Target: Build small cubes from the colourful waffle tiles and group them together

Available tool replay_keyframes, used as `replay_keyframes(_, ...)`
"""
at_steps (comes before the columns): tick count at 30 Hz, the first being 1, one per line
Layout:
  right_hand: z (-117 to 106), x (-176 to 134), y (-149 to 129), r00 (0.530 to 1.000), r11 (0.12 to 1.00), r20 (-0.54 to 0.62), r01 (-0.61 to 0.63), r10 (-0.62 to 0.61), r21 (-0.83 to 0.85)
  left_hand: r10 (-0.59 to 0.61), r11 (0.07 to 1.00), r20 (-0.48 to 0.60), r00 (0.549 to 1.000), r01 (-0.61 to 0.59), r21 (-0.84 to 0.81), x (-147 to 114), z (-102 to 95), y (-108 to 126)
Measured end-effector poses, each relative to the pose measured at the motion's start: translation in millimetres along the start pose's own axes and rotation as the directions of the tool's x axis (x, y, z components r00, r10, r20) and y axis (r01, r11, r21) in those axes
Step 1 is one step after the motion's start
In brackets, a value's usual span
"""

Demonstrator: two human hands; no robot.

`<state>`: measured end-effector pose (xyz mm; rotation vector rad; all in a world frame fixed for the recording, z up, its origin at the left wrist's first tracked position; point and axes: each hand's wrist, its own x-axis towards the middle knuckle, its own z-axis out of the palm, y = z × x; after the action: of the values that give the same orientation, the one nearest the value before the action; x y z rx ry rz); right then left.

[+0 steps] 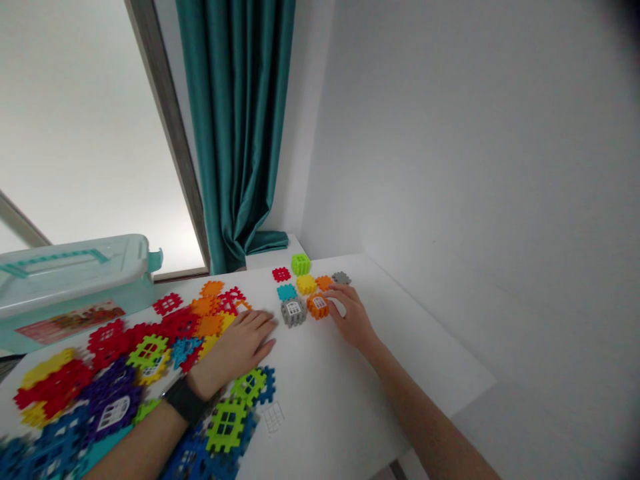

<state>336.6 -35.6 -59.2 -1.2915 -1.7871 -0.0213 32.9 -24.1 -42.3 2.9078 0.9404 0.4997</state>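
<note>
On the white table (325, 387), right hand (354, 319) at an orange cube (316, 307)

The orange cube stands toward the far end of the table, just beside a grey cube (293, 311) on its left. Thumb and forefinger of the right hand are narrow at its right side; whether they grip it, I cannot tell surely, because this part is small. The left hand (241, 343) has its fingers stretched and the thumb wide, over the edge of a pile of colourful pieces (180, 323). Behind the orange cube is a yellow block (306, 285).
</note>
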Motion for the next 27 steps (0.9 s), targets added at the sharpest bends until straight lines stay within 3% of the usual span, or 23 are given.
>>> replay_keyframes(8,16,5,-49,0.992,0.992,0.042,0.114,-0.116,0.045,-0.008,1.0,-0.005,1.0,0.009,0.011,-1,-15.5,-1)
replay_keyframes(15,35,9,-86,0.974,0.979,0.107,0.197,-0.2,0.043,-0.049,0.997,0.015,0.999,0.048,0.062,-14,-41.2,-6)
replay_keyframes(21,39,-10,-108,0.958,0.97,0.153,0.239,-0.241,0.03,-0.033,0.999,0.047,0.998,0.033,0.016,-33,-53.4,0)
replay_keyframes(27,36,-41,-122,0.946,0.971,0.218,0.233,-0.24,0.059,-0.036,0.996,0.09,0.995,0.043,-0.075,-54,-55.7,21)
